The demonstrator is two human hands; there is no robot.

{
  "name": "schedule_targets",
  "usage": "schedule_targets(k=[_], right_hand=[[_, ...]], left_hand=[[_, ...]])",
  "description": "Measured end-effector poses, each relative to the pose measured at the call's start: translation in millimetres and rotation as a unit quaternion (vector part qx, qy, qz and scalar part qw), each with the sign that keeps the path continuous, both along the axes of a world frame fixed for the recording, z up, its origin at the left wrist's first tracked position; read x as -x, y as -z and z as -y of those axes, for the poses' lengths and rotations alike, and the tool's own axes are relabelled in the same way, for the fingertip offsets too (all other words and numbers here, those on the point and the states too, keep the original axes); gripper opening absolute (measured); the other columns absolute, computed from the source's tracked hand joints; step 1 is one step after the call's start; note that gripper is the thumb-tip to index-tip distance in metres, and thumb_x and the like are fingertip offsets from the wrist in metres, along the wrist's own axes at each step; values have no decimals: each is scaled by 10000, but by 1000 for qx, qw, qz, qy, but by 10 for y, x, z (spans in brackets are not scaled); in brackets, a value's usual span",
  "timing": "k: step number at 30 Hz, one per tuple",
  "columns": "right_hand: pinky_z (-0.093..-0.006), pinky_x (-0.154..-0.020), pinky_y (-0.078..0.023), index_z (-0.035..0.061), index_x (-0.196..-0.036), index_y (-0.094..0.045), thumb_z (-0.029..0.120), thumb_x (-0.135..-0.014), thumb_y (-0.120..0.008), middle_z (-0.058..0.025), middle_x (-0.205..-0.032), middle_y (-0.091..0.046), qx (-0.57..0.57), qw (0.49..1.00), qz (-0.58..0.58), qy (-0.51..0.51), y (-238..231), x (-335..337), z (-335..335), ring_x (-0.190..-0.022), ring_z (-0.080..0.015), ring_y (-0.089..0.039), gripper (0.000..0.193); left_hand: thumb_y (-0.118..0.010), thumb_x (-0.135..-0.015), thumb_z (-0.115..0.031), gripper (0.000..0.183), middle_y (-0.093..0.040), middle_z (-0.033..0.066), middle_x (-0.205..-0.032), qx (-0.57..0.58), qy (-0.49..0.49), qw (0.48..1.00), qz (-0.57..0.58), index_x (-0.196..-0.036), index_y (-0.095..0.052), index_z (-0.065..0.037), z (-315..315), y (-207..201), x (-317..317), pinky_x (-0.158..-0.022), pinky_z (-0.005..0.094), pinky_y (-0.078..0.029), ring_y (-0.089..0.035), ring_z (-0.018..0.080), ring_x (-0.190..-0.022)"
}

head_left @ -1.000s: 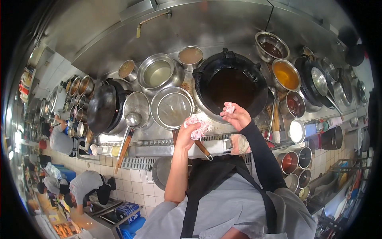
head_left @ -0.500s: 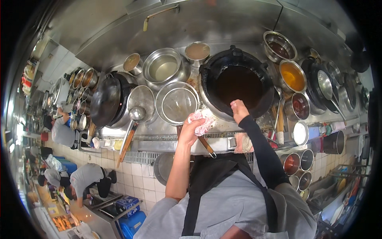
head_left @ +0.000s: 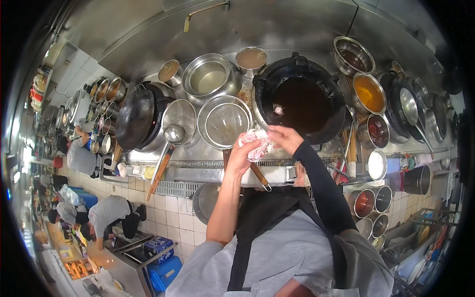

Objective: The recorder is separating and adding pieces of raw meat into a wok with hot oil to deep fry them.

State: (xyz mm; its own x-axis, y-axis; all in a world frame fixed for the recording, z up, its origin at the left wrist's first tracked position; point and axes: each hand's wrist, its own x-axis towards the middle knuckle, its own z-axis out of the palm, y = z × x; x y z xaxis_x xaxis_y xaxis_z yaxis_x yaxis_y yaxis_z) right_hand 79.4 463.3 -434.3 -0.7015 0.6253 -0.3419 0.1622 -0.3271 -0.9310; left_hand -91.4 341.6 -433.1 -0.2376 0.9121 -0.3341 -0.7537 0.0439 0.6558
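Observation:
My left hand (head_left: 239,155) is closed around a clump of pale pink, raw-looking meat pieces (head_left: 258,145), held near the stove's front edge. My right hand (head_left: 287,139), at the end of a black sleeve, has come up to the clump's right side, its fingertips drawn together at the meat's edge. Just beyond is a big black wok (head_left: 262,89) of dark liquid. One small pale pink piece (head_left: 278,110) floats at the wok's left side. Left of my hands, a round wire strainer (head_left: 225,121) lies over a bowl, its handle passing beneath my left hand.
A ladle (head_left: 174,133) rests across another strainer at the left. Behind stand a steel pot (head_left: 205,79) of cloudy liquid and a smaller pot (head_left: 251,58). To the wok's right are an orange-filled bowl (head_left: 369,94) and a red-sauce pot (head_left: 374,130). Co-workers (head_left: 111,215) work far left.
My right hand has moved back from over the wok to the clump in my left hand. A pale pink piece now shows in the dark liquid. The view has shifted slightly.

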Motion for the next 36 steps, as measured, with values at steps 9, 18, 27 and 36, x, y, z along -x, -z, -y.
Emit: schedule_targets(k=[9,18,27,36], right_hand=[[-354,-639,-527,-14,-1093,-717,87,-853,-715,-148,-866,-684,-506,861,43,38,-91,-69,265,-689,-221,-681,260],[-204,-547,-428,-19,-1179,-675,60,-1007,-586,-30,-875,-651,121,965,-231,37,-84,-327,137,-640,-75,-541,209],[-234,-685,-481,-19,-1192,-664,107,-1014,-571,-22,-974,-677,110,983,-129,73,7,-309,103,-789,-94,-581,236],[-417,-766,-536,-24,-1065,-686,178,-883,-678,-208,-938,-706,-281,955,88,-2,-237,-205,265,-854,-353,-693,272]], left_hand=[[-738,-861,36,353,-677,79,-1017,10,52,992,-117,-1160,-562,-26,-83,9,-67,-781,325,-598,-699,172,-889],[-729,-834,64,355,-689,98,-995,-49,76,996,-7,-1147,-580,-12,-102,-221,-66,-688,345,-625,-717,194,-844],[-723,-826,76,332,-692,96,-979,-30,79,994,-67,-1114,-584,-16,-75,-204,-46,-691,351,-623,-717,194,-831],[-733,-826,75,314,-688,58,-984,-13,94,978,-187,-1082,-590,-36,-100,-130,-107,-758,295,-580,-687,133,-854]])
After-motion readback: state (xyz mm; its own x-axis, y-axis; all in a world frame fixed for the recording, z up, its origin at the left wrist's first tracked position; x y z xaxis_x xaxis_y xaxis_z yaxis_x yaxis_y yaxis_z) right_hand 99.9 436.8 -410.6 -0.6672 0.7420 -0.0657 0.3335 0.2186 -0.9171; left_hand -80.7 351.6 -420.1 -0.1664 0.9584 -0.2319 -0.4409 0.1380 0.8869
